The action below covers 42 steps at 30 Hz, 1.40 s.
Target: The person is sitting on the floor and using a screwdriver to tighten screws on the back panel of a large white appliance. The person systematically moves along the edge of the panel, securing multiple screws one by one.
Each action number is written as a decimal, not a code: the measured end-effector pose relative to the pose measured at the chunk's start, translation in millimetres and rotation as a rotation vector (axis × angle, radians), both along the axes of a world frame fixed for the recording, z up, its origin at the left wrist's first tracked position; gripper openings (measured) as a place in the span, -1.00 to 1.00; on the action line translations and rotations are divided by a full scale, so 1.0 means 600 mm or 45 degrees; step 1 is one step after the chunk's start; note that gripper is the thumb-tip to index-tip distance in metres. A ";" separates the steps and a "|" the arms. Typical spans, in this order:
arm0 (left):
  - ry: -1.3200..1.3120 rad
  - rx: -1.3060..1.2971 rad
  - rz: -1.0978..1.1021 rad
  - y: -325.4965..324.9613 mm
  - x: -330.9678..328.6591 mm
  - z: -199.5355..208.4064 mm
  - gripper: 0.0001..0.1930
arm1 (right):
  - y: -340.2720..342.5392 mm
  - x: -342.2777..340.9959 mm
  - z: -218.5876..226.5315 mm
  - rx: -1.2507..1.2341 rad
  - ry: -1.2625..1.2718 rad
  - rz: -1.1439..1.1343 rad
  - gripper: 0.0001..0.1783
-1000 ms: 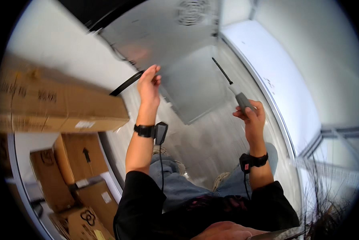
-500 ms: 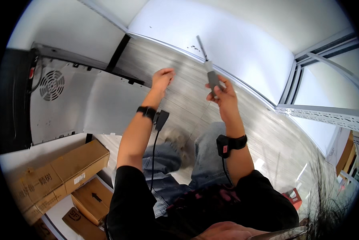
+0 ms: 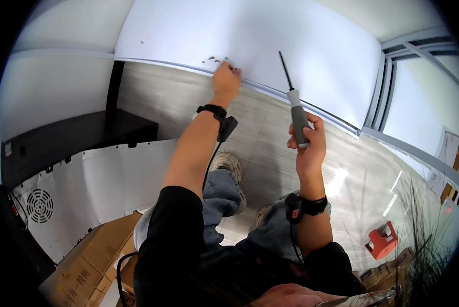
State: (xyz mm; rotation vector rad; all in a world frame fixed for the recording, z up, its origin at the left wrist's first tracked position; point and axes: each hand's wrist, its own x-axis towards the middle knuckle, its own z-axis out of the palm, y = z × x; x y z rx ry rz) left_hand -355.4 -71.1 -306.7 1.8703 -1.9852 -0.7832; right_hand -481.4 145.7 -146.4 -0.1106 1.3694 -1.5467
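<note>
A screwdriver [image 3: 300, 116] with a two-tone grey handle and a dark shaft is gripped in my right hand [image 3: 312, 139], its tip angled up over the white surface [image 3: 321, 61]. At the near edge of that surface, the bent fingers of my left hand [image 3: 227, 82] are drawn together among several small dark screw-like pieces [image 3: 214, 60]. Whatever lies between those fingertips is hidden. A lone small piece [image 3: 142, 42] rests farther left on the same surface.
To my left lies a large metal panel [image 3: 101, 171] with a round vent, beside a black casing [image 3: 81, 138]. Cardboard boxes [image 3: 93, 256] are at the lower left. A red stool-like object [image 3: 383, 241] stands on the floor at right. Cables hang from both wrist straps.
My left hand has moved forward from over the floor to the small pieces on the white surface. The view has shifted left to right, and the screwdriver stays in my right hand.
</note>
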 end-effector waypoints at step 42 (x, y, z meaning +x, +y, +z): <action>2.091 -0.065 1.002 0.468 0.650 0.491 -0.85 | 0.078 0.453 0.147 -0.688 0.163 1.513 -0.76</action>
